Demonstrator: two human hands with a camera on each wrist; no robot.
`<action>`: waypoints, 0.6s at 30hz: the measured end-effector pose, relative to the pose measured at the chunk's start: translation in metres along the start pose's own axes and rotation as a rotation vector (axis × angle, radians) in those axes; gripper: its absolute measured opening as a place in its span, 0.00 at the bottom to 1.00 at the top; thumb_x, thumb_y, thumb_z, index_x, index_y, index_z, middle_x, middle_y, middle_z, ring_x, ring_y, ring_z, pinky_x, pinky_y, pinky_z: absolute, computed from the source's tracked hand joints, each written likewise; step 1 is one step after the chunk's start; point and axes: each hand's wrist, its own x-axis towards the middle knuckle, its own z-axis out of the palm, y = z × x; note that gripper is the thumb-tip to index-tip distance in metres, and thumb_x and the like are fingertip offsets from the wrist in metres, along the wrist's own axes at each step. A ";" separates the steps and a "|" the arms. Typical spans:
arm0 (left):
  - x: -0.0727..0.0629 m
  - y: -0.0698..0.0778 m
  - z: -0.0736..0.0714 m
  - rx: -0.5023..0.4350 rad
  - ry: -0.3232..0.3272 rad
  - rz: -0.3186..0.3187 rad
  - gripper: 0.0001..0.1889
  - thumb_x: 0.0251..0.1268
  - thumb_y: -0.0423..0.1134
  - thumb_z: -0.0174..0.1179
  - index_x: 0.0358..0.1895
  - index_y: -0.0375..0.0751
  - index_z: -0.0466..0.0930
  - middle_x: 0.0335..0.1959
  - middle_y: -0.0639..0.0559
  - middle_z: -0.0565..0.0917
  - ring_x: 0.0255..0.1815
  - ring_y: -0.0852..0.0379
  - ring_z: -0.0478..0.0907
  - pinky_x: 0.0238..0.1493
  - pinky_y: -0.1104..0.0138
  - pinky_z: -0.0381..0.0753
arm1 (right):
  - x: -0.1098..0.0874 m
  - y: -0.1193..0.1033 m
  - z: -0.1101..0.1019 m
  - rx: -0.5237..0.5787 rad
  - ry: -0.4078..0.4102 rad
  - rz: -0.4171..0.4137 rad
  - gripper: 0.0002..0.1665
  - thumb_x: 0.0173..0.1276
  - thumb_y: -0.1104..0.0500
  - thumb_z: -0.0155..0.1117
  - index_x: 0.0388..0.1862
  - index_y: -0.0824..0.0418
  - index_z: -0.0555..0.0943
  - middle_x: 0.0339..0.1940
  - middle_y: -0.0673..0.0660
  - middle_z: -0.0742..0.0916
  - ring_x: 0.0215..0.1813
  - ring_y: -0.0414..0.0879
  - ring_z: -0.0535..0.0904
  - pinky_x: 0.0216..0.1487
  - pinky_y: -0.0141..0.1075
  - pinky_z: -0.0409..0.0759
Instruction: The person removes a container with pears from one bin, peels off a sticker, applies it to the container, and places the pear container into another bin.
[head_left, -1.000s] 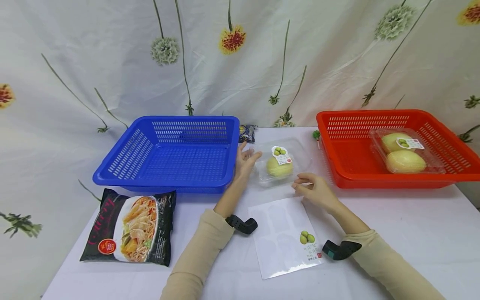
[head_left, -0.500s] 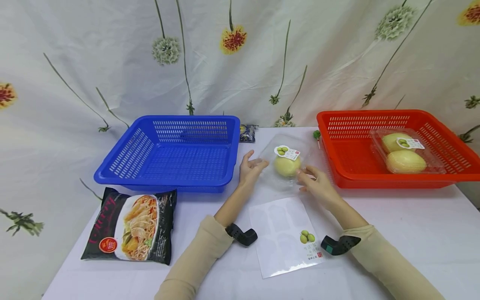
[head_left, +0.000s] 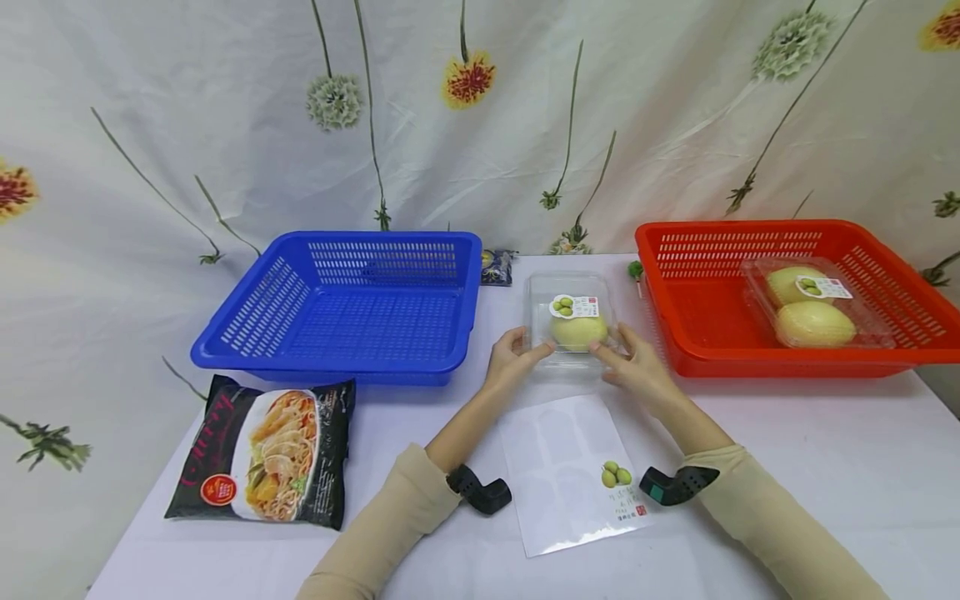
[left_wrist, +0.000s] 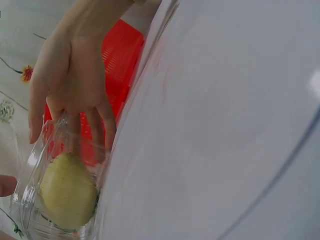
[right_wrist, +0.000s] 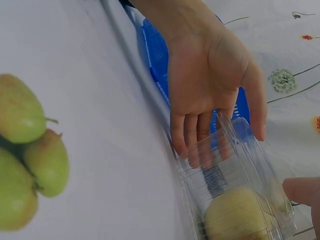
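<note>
A clear plastic clamshell box [head_left: 572,287] with a rounded yellow-green fruit [head_left: 579,333] inside stands in the middle of the table; a white sticker [head_left: 576,307] printed with green fruits is on its lid. My left hand [head_left: 512,360] holds its near left corner, thumb on the lid and fingers along the side. My right hand [head_left: 636,367] grips the near right corner the same way. In the left wrist view, the right hand's fingers reach along the box wall. Just in front lies a label sheet [head_left: 558,467] with a fruit print.
A blue basket [head_left: 330,367] stands to the left, with a black noodle packet [head_left: 262,454] before it. To the right, a red basket [head_left: 787,362] holds another clear box [head_left: 813,304] with two fruits. A small dark packet [head_left: 497,268] lies at the back.
The box has turned so its near side faces me squarely. My left hand has come from its left side to the near left corner; my right hand has moved onto the near right corner.
</note>
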 end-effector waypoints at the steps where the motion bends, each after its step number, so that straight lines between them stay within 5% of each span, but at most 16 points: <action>1: -0.001 0.000 0.000 -0.002 -0.003 -0.004 0.37 0.53 0.40 0.66 0.65 0.27 0.63 0.59 0.34 0.72 0.60 0.42 0.70 0.62 0.57 0.68 | 0.001 0.000 0.000 0.008 -0.004 -0.002 0.50 0.71 0.55 0.55 0.75 0.67 0.34 0.76 0.64 0.49 0.73 0.61 0.55 0.60 0.48 0.71; 7: -0.008 0.001 0.000 0.026 0.013 0.023 0.36 0.53 0.42 0.66 0.64 0.29 0.63 0.60 0.34 0.71 0.61 0.41 0.68 0.64 0.54 0.66 | 0.001 -0.003 0.000 0.050 -0.018 0.005 0.50 0.71 0.55 0.56 0.75 0.64 0.34 0.77 0.61 0.48 0.74 0.60 0.52 0.57 0.48 0.73; 18: -0.023 0.023 0.000 0.003 0.070 0.199 0.33 0.56 0.42 0.63 0.63 0.30 0.63 0.62 0.35 0.70 0.64 0.40 0.65 0.64 0.52 0.65 | -0.012 -0.034 -0.006 -0.072 -0.010 -0.101 0.49 0.70 0.51 0.56 0.76 0.62 0.38 0.77 0.62 0.49 0.73 0.64 0.52 0.51 0.47 0.77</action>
